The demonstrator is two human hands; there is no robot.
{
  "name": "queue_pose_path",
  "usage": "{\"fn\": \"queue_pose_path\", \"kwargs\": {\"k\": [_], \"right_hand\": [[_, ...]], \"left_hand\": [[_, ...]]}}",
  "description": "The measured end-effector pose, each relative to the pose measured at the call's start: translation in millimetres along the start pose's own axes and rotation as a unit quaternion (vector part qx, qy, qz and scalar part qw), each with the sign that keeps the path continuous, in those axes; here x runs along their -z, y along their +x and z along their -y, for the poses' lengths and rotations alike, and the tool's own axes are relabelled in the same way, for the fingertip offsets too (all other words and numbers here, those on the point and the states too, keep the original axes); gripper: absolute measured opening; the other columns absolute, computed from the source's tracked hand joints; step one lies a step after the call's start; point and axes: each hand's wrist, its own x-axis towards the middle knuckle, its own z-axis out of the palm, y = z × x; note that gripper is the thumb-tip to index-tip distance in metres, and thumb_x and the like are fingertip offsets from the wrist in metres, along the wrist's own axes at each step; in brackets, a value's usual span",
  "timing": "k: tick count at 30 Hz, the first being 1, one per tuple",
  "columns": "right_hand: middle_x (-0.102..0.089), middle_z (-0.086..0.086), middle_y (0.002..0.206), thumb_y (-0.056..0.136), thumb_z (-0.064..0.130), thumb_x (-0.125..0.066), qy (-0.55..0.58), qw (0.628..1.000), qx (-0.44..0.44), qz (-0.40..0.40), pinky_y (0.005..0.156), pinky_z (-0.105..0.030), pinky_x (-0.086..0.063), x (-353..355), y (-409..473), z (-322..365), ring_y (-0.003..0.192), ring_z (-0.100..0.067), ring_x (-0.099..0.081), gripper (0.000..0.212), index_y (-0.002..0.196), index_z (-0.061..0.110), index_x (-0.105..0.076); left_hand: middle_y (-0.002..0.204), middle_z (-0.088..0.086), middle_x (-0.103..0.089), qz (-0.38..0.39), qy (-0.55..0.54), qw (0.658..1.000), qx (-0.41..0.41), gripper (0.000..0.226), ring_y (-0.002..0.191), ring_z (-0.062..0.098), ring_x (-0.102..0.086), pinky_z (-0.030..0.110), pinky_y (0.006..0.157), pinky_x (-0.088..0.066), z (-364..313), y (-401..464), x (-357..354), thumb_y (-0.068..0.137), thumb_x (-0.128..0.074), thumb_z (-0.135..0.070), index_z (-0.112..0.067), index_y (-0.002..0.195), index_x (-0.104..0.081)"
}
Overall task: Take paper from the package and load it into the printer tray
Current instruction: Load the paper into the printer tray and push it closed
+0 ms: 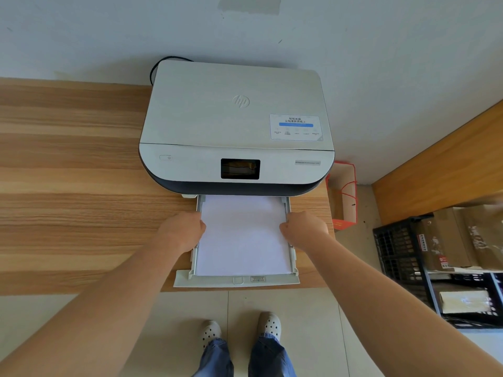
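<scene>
Here the paper [243, 235] lies flat in the pulled-out tray [236, 281] at the table [81, 172] edge, with the left hand [185, 229] and right hand [303, 227] curled against its side edges, probably squaring the stack between the guides.

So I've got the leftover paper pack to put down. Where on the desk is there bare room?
The widest bare stretch of desk lies left of the printer, from the wall to the front edge. Right of the printer only a thin strip remains before the desk ends above the red bag. In front, the tray, paper, left hand and right hand crowd it.
</scene>
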Motion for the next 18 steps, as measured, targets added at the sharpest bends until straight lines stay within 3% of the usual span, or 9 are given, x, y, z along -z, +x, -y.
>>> {"fn": "queue_pose_path", "kwargs": {"k": [4, 8, 13, 18], "right_hand": [[-0.057, -0.007, 0.088, 0.090, 0.022, -0.036, -0.009, 1.000, -0.001, -0.002, 0.059, -0.030, -0.045, -0.1, 0.8, 1.5, 0.078, -0.026, -0.060, 0.026, 0.101, 0.013, -0.058], [-0.058, -0.008, 0.092, 0.090, 0.020, -0.036, -0.026, 1.000, 0.001, 0.000, 0.060, -0.031, -0.046, 0.2, 0.6, 3.1, 0.080, -0.027, -0.060, 0.027, 0.103, 0.012, -0.057], [-0.059, -0.008, 0.092, 0.088, 0.018, -0.037, -0.016, 1.000, 0.001, 0.007, 0.059, -0.031, -0.044, 0.2, 0.0, 0.1, 0.080, -0.027, -0.060, 0.027, 0.103, 0.012, -0.059], [-0.059, -0.008, 0.093, 0.089, 0.018, -0.036, -0.026, 1.000, 0.000, 0.001, 0.060, -0.031, -0.045, 0.4, -1.3, 3.3, 0.080, -0.027, -0.060, 0.027, 0.104, 0.012, -0.058]], "left_hand": [[0.080, 0.001, -0.054, 0.008, -0.015, 1.000, 0.005, 0.019, 0.077, 0.018, -0.054, 0.024, 0.058, -0.037, 0.3, 3.5, -1.3, 0.097, -0.039, -0.016, -0.007, 0.098, -0.057], [0.088, 0.004, -0.055, -0.002, -0.035, 0.999, 0.009, 0.023, 0.085, 0.020, -0.057, 0.027, 0.064, -0.038, -0.4, 1.0, -2.1, 0.097, -0.039, -0.015, -0.006, 0.109, -0.057], [0.075, -0.003, -0.051, 0.000, -0.015, 1.000, -0.008, 0.021, 0.069, 0.013, -0.050, 0.025, 0.053, -0.033, 3.0, 1.3, -2.5, 0.099, -0.035, -0.021, -0.015, 0.092, -0.053], [0.079, 0.000, -0.053, 0.003, -0.015, 1.000, -0.008, 0.023, 0.073, 0.016, -0.052, 0.027, 0.061, -0.039, -0.5, 1.7, -1.8, 0.099, -0.034, -0.020, -0.013, 0.095, -0.055]]}}
